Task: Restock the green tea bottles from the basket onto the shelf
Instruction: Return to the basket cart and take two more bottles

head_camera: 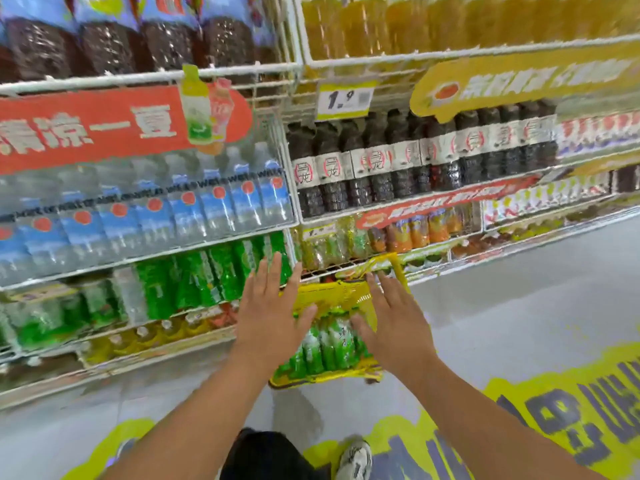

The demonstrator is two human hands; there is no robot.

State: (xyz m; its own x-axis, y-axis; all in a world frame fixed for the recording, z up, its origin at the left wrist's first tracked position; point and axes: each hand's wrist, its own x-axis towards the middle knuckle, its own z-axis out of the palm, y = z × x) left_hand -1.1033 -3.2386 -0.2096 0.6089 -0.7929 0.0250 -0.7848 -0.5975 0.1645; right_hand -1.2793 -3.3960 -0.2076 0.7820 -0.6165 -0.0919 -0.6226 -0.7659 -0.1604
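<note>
Both arms reach down: the left hand point(268, 306) and right hand point(394, 320) hover spread wide, holding nothing, over the yellow basket point(332, 296) on the floor, where green tea bottles point(325, 344) lie packed. Grabbing several at once risks dropping one short of the shelf point(145, 259).

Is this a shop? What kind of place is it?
Most likely a supermarket drinks aisle: wire shelves packed with bottles, a price tag, and a yellow basket of green tea bottles on the floor.
</note>
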